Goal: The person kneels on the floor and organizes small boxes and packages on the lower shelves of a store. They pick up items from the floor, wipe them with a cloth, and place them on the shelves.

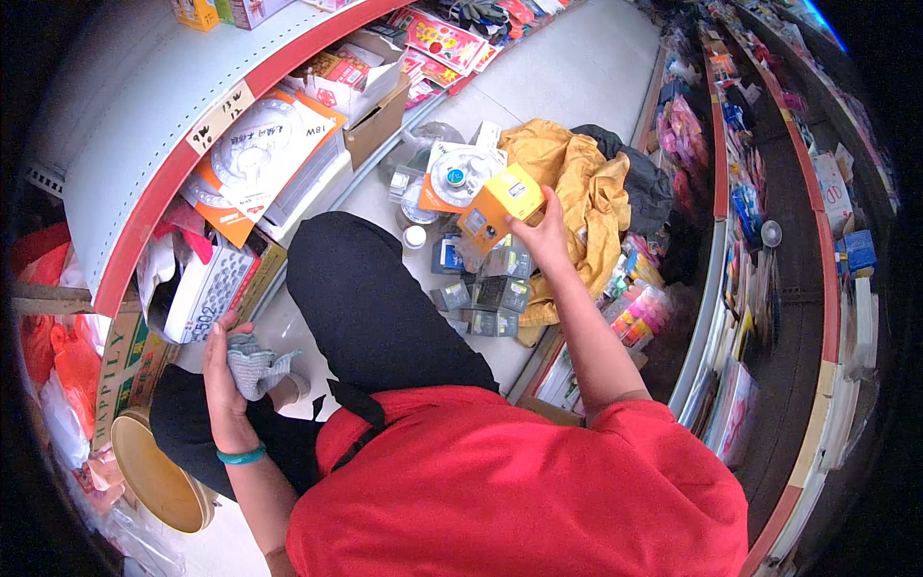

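My right hand [542, 229] grips a yellow and orange cardboard box [513, 193] by its near end, tilted above the floor. Behind the box lies a white and orange 18W lamp package [461, 173] with a round printed picture. Below it, several small clear plastic boxes [497, 288] are grouped on the floor, partly overlapped by the held box. At the lower left, my left hand [227, 375] holds a crumpled grey cloth [256, 368] against its palm, near the bottom shelf. A green bangle [242, 455] circles that wrist.
A shelf with a red edge [169, 162] curves along the left, over stacked lamp packages [267, 155]. Yellow-brown fabric [577, 195] lies on the floor beyond the boxes. A white bottle [414, 239] stands by my knee. A round stool [160, 469] is at lower left; stocked shelves [764, 216] line the right.
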The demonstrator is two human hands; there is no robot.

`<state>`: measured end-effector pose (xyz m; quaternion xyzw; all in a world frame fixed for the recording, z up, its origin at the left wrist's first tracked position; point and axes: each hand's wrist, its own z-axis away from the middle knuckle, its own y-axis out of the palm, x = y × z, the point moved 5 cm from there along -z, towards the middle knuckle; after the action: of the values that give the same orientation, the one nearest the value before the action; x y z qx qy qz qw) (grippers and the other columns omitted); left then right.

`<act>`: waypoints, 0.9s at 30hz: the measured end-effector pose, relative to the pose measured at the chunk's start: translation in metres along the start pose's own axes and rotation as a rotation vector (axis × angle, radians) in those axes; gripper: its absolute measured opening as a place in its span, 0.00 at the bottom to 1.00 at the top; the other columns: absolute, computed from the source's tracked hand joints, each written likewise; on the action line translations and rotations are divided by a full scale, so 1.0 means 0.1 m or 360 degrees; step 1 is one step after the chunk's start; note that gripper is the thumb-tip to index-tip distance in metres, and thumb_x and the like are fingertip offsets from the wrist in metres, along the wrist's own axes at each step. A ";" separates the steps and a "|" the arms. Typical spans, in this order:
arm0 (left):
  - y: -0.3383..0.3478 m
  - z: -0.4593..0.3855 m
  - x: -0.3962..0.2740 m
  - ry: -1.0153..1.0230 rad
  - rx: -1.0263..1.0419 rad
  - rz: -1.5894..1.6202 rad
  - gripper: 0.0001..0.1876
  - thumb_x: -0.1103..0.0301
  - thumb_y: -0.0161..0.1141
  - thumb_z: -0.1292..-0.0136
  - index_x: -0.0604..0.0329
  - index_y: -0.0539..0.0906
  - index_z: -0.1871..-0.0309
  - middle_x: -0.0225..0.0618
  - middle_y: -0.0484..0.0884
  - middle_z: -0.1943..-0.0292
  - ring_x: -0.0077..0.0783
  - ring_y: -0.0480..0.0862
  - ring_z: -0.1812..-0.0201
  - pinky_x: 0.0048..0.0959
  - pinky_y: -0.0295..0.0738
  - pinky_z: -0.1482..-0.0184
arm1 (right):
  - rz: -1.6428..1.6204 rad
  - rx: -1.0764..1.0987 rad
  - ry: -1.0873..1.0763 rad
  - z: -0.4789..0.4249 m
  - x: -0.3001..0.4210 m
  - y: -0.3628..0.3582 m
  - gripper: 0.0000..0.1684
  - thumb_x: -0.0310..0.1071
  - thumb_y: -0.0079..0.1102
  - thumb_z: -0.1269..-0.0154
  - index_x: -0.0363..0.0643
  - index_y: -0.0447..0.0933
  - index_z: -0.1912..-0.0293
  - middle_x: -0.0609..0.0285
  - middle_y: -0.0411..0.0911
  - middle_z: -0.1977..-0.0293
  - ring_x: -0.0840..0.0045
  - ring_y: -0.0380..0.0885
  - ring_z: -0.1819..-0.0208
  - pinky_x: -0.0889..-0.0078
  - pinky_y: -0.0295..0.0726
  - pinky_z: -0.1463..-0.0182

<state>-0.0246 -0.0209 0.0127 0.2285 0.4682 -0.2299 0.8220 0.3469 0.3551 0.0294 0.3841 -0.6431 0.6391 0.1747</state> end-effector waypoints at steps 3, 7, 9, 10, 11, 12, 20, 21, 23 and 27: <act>-0.04 0.03 0.04 -0.0018 -0.0028 0.0043 0.26 0.48 0.48 0.31 0.62 0.74 0.43 0.42 0.79 0.58 0.27 0.77 0.61 0.25 0.72 0.57 | -0.0080 -0.0139 0.0131 -0.09 -0.17 -0.15 0.52 0.43 0.71 0.56 0.30 0.56 0.37 0.40 0.63 0.43 0.56 0.63 0.39 0.64 0.63 0.36; -0.07 -0.04 0.10 -0.0018 -0.0035 -0.0003 0.24 0.49 0.49 0.31 0.61 0.75 0.44 0.41 0.80 0.58 0.26 0.76 0.60 0.25 0.72 0.57 | -0.0160 -0.0333 0.0202 -0.17 -0.58 -0.36 0.53 0.42 0.72 0.56 0.31 0.54 0.36 0.41 0.60 0.41 0.57 0.60 0.37 0.64 0.59 0.34; -0.06 -0.03 0.12 -0.0054 -0.0033 0.0013 0.24 0.49 0.49 0.31 0.60 0.75 0.44 0.40 0.80 0.59 0.26 0.76 0.60 0.25 0.72 0.57 | -0.0027 -0.0380 0.0301 -0.12 -0.69 -0.42 0.51 0.39 0.71 0.53 0.31 0.53 0.36 0.45 0.61 0.41 0.63 0.63 0.39 0.68 0.62 0.36; -0.06 -0.02 0.13 -0.0074 -0.0033 0.0020 0.24 0.49 0.50 0.31 0.60 0.75 0.44 0.40 0.80 0.59 0.26 0.76 0.60 0.25 0.72 0.57 | 0.0040 -0.0402 0.0352 -0.11 -0.71 -0.44 0.50 0.37 0.71 0.52 0.31 0.53 0.35 0.48 0.62 0.42 0.66 0.64 0.40 0.70 0.63 0.37; -0.06 -0.02 0.13 -0.0058 -0.0040 0.0010 0.24 0.49 0.50 0.32 0.60 0.75 0.44 0.40 0.80 0.59 0.26 0.76 0.60 0.24 0.72 0.57 | 0.0043 -0.0427 0.0337 -0.13 -0.76 -0.44 0.51 0.37 0.72 0.52 0.31 0.53 0.35 0.47 0.61 0.41 0.66 0.64 0.40 0.70 0.63 0.37; -0.05 -0.02 0.11 -0.0047 -0.0031 -0.0004 0.24 0.50 0.50 0.32 0.60 0.75 0.43 0.40 0.80 0.59 0.26 0.76 0.60 0.24 0.72 0.57 | 0.0053 -0.0464 0.0332 -0.12 -0.88 -0.45 0.51 0.37 0.72 0.53 0.31 0.53 0.36 0.47 0.61 0.41 0.65 0.64 0.40 0.70 0.63 0.37; -0.02 0.02 0.08 -0.0033 -0.0079 -0.0062 0.25 0.50 0.51 0.32 0.62 0.75 0.44 0.41 0.80 0.60 0.25 0.76 0.62 0.23 0.72 0.59 | -0.0077 -0.0459 0.0440 -0.05 -1.45 -0.42 0.52 0.37 0.73 0.55 0.30 0.54 0.36 0.44 0.61 0.42 0.63 0.63 0.40 0.67 0.63 0.36; -0.02 0.02 0.08 -0.0033 -0.0081 -0.0059 0.25 0.50 0.51 0.32 0.63 0.74 0.44 0.41 0.80 0.60 0.25 0.76 0.62 0.24 0.72 0.59 | -0.0131 -0.0448 0.0454 -0.01 -1.36 -0.40 0.53 0.39 0.73 0.57 0.30 0.54 0.36 0.42 0.60 0.41 0.59 0.61 0.39 0.65 0.61 0.35; -0.03 0.02 0.09 -0.0035 -0.0082 -0.0049 0.25 0.50 0.51 0.32 0.63 0.74 0.43 0.41 0.80 0.60 0.26 0.76 0.61 0.24 0.73 0.59 | -0.0172 -0.0437 0.0456 -0.01 -1.30 -0.36 0.55 0.41 0.73 0.58 0.30 0.54 0.36 0.39 0.59 0.40 0.55 0.59 0.37 0.62 0.59 0.33; -0.05 0.01 0.13 -0.0031 -0.0067 -0.0054 0.25 0.50 0.51 0.32 0.63 0.74 0.43 0.41 0.79 0.60 0.26 0.76 0.61 0.24 0.73 0.58 | 0.0044 -0.0442 0.0434 -0.02 -1.30 -0.37 0.55 0.43 0.73 0.59 0.30 0.54 0.36 0.39 0.60 0.41 0.53 0.59 0.37 0.62 0.60 0.34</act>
<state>-0.0215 -0.0272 0.0012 0.2010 0.4686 -0.2363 0.8271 0.4562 0.3964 -0.0382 0.2572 -0.7007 0.5926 0.3028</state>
